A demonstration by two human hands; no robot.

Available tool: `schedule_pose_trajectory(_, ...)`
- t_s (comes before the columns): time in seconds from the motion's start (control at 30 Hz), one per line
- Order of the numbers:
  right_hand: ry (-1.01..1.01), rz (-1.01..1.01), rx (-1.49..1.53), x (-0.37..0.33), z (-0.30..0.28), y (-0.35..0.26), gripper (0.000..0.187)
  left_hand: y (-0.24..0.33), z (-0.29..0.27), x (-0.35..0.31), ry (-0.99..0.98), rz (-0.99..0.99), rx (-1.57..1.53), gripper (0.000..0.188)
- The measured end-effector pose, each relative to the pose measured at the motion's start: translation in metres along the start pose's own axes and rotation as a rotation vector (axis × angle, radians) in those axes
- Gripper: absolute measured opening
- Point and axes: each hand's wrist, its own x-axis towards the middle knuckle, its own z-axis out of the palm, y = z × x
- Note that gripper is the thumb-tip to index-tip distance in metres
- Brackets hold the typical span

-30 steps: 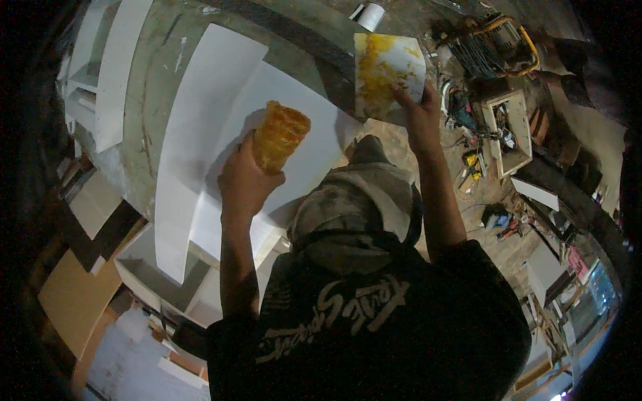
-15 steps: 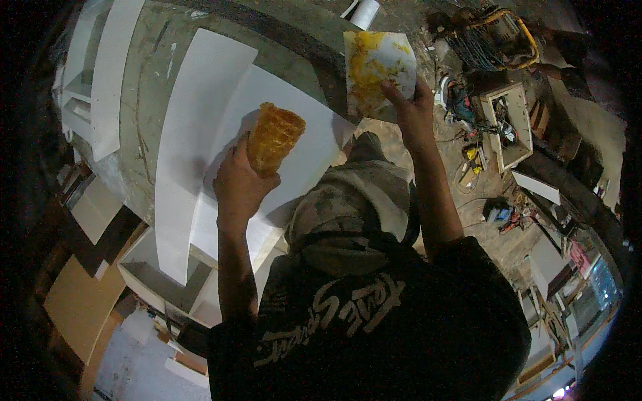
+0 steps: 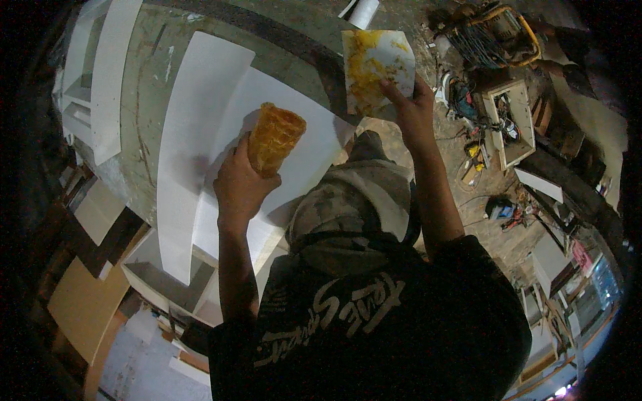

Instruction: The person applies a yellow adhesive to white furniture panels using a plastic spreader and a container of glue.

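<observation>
While our left hand curls, half open, round an amber tapered container above the smooth white panels, our right hand pinches a yellow-smeared white sheet over the littered workshop floor, where a wooden box and a yellow-framed cable bundle lie to our right.

A cluttered woodworking workshop, long white panels laid out flat, a tan board to one side, an open wooden box of odds and ends, coiled dark cable, tools strewn over a stained floor, narrow wood offcuts heaped near the rim.
</observation>
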Motion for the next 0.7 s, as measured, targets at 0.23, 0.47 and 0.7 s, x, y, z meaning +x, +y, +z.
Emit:
schedule_pose_trajectory(0.23, -0.011, -0.035, 0.02, 0.001, 0.004, 0.001, 0.031, -0.001, -0.005, 0.003, -0.02, 0.007, -0.055, 0.085)
schedule_pose_trajectory(0.47, -0.004, -0.015, 0.053, 0.003, 0.008, 0.003, 0.032, -0.007, -0.006, 0.006, -0.019, 0.02, -0.023, 0.084)
schedule_pose_trajectory(0.7, -0.003, -0.055, 0.052, 0.004, 0.01, 0.003, 0.032, -0.011, -0.007, 0.011, -0.051, 0.027, -0.052, 0.085)
